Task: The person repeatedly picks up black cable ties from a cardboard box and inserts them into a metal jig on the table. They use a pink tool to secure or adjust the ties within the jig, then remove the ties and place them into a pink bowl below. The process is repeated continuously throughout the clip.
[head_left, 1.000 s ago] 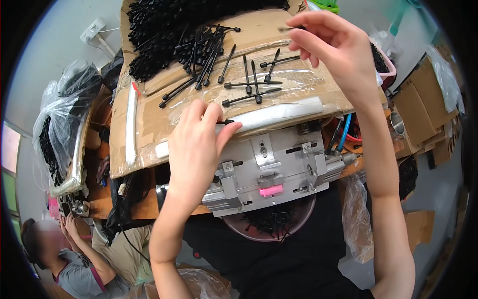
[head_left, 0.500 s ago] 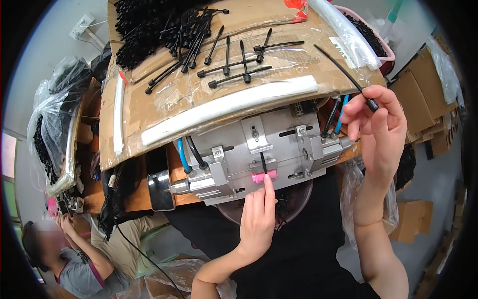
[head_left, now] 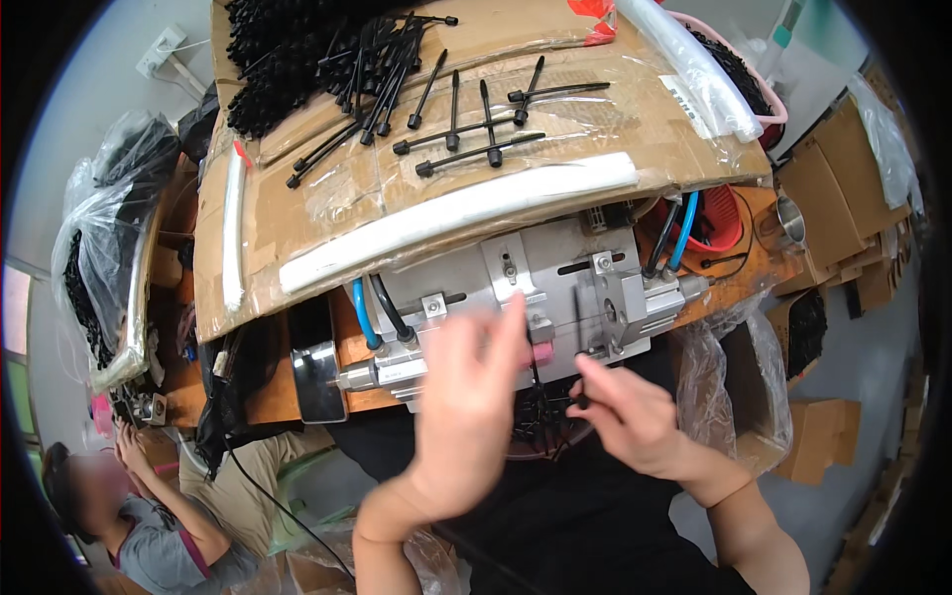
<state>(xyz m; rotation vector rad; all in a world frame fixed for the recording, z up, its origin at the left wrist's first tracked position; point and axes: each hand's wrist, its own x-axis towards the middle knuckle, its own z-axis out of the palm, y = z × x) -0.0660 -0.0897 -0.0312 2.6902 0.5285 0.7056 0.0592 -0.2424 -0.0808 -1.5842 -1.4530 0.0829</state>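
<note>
A metal fixture [head_left: 620, 258] with a flat plate stands in front of me. A small pink block [head_left: 541, 353] is at its front middle, partly covered by my left hand. My left hand [head_left: 464, 397] is over the left-middle of the plate beside the block; motion smears its fingers. My right hand [head_left: 635, 415] is closed in a pinch at the fixture's front edge. It grips a thin black rod with a knobbed end [head_left: 579, 322], which points away from me over the plate. Below the block, several thin black pieces [head_left: 540, 416] show over a dark bowl, mostly hidden.
A cardboard sheet [head_left: 347, 198] covers the fixture's back, with loose black rods [head_left: 451, 139] and a dense black pile [head_left: 273, 69] on it. Blue hoses [head_left: 686, 233] and a red basket [head_left: 726, 223] are at right. A phone [head_left: 319, 377] lies left. A person [head_left: 159, 516] sits lower left.
My right hand has come down and left from beside the cardboard to the fixture's front, bringing the black rod. My left hand has lifted its finger off the pink block and moved left and away from me.
</note>
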